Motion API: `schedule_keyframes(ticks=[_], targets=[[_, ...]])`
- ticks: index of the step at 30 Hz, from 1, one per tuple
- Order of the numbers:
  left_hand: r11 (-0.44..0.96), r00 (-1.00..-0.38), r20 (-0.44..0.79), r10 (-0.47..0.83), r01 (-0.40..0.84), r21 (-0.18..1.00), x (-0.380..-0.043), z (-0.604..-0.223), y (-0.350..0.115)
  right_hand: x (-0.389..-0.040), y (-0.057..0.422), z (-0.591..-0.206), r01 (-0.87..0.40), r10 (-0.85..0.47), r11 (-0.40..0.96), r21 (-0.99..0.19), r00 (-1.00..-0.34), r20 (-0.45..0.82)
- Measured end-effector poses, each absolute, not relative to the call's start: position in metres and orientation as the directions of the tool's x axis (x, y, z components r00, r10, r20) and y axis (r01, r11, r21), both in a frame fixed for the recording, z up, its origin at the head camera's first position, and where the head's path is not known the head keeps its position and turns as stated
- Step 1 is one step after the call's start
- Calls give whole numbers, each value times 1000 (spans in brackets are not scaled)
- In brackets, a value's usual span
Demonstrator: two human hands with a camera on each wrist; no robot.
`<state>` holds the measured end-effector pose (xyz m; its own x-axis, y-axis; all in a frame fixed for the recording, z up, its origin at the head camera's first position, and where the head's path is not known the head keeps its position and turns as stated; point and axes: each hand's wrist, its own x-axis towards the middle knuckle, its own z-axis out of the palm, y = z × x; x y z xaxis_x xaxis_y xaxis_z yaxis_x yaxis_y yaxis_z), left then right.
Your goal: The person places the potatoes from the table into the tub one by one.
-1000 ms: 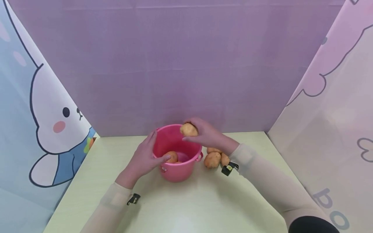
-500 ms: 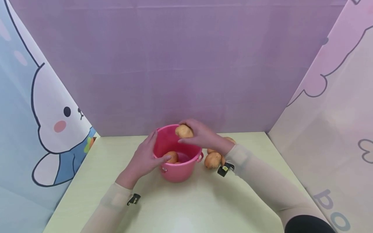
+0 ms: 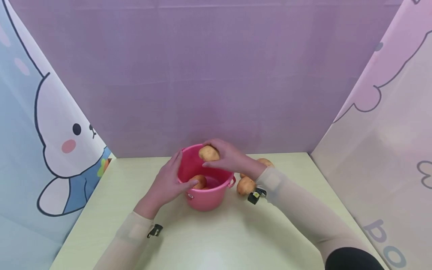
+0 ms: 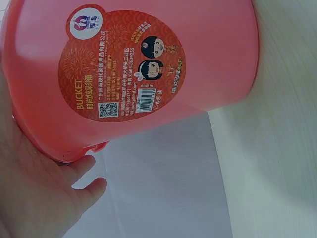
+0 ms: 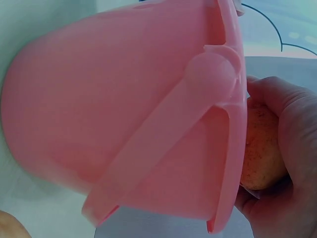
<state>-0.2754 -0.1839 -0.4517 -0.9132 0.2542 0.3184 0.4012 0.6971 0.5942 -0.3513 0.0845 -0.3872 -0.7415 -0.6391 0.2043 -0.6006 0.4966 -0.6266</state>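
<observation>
A pink plastic bucket (image 3: 205,202) stands upright on the table. My left hand (image 3: 164,183) holds its left side at the rim, thumb over the near edge and fingers along the far left. My right hand (image 3: 227,156) grips a potato (image 3: 208,153) over the bucket's mouth; in the right wrist view that potato (image 5: 262,148) shows just past the rim. Inside the bucket lies another potato (image 3: 200,182), with part of one more low beside it. A red label (image 4: 121,67) and the hanging handle (image 5: 153,141) are on the bucket's outer wall.
Right of the bucket, several potatoes (image 3: 246,186) lie on the pale table (image 3: 209,240), partly hidden by my right forearm. A purple cloth wall (image 3: 216,82) rises close behind. Printed panels (image 3: 77,157) flank the table on both sides.
My right hand has moved left with its potato, from the bucket's right rim to over the mouth. More of the potatoes behind the forearm shows. The left hand and bucket have stayed put.
</observation>
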Motion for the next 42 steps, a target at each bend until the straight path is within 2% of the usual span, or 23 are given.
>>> schedule_keyframes(ticks=[13, 28, 42], targets=[[683, -917, 310, 251, 394, 614, -276, -453, -183, -350, 83, -388, -571, -632, 513, -641, -756, 169], [691, -910, 326, 257, 409, 596, -277, -454, -184, -353, 82, -390, -616, -668, 497, -611, -721, 183], [684, -921, 303, 245, 386, 619, -276, -453, -183, -351, 92, -387, -595, -627, 521, -612, -753, 199]])
